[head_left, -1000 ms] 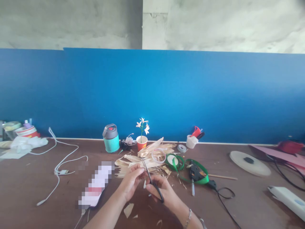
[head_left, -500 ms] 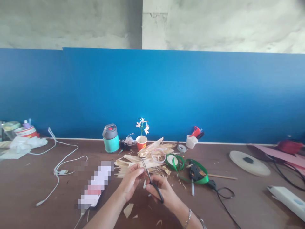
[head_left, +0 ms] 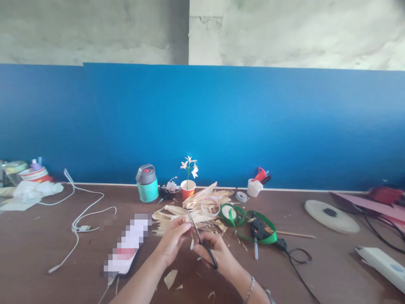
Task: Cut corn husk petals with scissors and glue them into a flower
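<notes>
My right hand point(head_left: 213, 252) is closed around the black handles of a pair of scissors point(head_left: 205, 249). The scissor blades point up and away, and they pass close beside the fingertips of my left hand point(head_left: 177, 236). The left thumb and fingers are pinched together; what they hold is too small or hidden to name. A small pale sliver point(head_left: 192, 244) shows between my hands. Just beyond them lies a heap of dried corn husks point(head_left: 171, 215), with a pale ring-shaped roll point(head_left: 210, 207) on top. Cut husk scraps point(head_left: 171, 278) are scattered on the brown table near my wrists.
Behind the husks stands a paper cup point(head_left: 188, 192) with white flowers point(head_left: 189, 165). A turquoise flask point(head_left: 147, 190) is left of it. Rightward are green ribbon point(head_left: 232, 215), a glue gun point(head_left: 261, 228) and a stick point(head_left: 295, 234). A phone point(head_left: 129, 247) and white cables point(head_left: 74, 223) lie left.
Almost nothing differs. Both hands and the scissors hold nearly the same position.
</notes>
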`<state>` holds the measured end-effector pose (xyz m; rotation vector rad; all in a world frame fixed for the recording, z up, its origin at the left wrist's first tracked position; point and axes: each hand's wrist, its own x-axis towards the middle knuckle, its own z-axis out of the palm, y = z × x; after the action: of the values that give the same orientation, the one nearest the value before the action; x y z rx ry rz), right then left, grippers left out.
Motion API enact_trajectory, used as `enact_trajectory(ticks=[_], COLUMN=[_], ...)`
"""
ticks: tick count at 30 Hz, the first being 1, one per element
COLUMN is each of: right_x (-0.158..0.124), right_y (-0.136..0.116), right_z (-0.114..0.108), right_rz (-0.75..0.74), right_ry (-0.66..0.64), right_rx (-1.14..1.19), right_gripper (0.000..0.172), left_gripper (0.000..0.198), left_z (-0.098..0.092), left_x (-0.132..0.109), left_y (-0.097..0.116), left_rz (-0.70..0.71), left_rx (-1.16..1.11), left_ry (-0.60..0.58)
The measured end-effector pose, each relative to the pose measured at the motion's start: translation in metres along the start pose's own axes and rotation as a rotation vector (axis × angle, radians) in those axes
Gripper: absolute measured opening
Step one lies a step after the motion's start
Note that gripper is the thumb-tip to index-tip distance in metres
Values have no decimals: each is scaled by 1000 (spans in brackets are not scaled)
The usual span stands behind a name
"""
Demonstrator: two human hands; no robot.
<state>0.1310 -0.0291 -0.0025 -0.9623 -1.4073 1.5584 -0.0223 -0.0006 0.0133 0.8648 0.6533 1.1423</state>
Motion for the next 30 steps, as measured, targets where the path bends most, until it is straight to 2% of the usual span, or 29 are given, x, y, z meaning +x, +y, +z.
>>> enact_trajectory(ticks=[14, 19, 30], right_x=[0, 1, 1], right_y=[2, -1, -2], right_z=[0, 2, 2], right_rz=[19, 25, 43], right_ry=[9, 18, 24], right_rx=[7, 10, -18], right_gripper=[43, 44, 42], left_gripper=[12, 16, 19], left_z=[-4, -5, 0], left_x=[0, 0, -1], left_y=[0, -1, 3], left_rz=[10, 15, 11], left_rx=[5, 23, 47], left_ry=[-26, 15, -21])
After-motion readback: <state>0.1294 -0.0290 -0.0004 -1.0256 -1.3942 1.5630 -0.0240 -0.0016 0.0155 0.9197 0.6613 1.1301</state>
